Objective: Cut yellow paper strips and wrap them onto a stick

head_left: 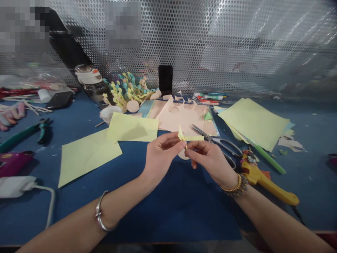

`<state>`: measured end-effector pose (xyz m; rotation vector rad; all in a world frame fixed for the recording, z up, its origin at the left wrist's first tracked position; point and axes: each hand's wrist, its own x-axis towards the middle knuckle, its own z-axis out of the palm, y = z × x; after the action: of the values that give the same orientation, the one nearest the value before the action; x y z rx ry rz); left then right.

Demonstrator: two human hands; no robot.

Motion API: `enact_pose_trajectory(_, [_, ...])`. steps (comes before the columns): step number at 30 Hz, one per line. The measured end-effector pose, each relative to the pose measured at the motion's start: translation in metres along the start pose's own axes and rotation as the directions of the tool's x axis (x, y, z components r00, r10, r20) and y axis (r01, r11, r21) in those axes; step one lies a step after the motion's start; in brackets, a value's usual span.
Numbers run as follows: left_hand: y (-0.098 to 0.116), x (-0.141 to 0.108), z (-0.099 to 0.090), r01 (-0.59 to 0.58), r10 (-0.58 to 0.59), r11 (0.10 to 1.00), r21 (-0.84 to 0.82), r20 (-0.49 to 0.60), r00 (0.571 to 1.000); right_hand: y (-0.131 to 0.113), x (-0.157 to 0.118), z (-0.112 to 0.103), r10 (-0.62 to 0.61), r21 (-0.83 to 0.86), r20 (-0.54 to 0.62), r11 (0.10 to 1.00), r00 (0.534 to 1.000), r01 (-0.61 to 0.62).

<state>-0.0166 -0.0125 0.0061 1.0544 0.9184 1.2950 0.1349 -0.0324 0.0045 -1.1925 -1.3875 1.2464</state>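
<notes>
My left hand [163, 156] and my right hand [213, 163] meet above a blue table mat [168, 207]. Their fingertips pinch a narrow pale yellow paper strip [193, 138] with a small pointed fold [180, 134] at its left end. A thin wooden stick [186, 146] seems to poke out below the fold, partly hidden by my fingers. Steel scissors [216, 140] with open blades lie just beyond my right hand, on a sheet of peach paper [184, 117]. Two pale yellow paper sheets [86, 158] lie to the left of my left hand.
A stack of yellow paper [254, 123] and a yellow hot glue gun [259, 177] lie on the right. Green pliers [23, 135], a power adapter [15, 186] and a phone [59, 100] sit on the left. A paper craft [129, 89] and an upright phone [165, 80] stand before a perforated metal wall [184, 35].
</notes>
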Motion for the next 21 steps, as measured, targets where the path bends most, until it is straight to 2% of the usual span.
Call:
enact_pose_trajectory(7, [-0.003,0.003,-0.002,0.0,0.002,0.999,-0.052,0.034,0.999,-0.002,-0.001,0.003,-0.045,0.054,-0.023,0.997,0.999,0.046])
enact_pose_trajectory(10, [-0.004,0.004,-0.003,0.022,-0.02,0.998,-0.058,0.028,0.999,-0.002,-0.002,0.003,-0.081,0.027,-0.077,0.996,0.994,0.083])
enact_pose_trajectory(13, [-0.004,0.003,-0.003,0.023,-0.025,0.998,0.057,0.03,0.999,-0.001,-0.003,0.0,-0.147,-0.018,-0.197,0.989,0.969,0.147])
enact_pose_trajectory(15, [-0.002,0.0,-0.002,-0.026,0.017,0.986,0.166,0.057,0.998,-0.001,-0.004,-0.002,-0.19,-0.062,-0.244,0.982,0.951,0.18])
enact_pose_trajectory(21, [0.002,-0.009,0.002,-0.118,0.062,0.953,0.278,0.201,0.978,-0.002,-0.005,-0.003,-0.206,-0.124,-0.186,0.975,0.961,0.185])
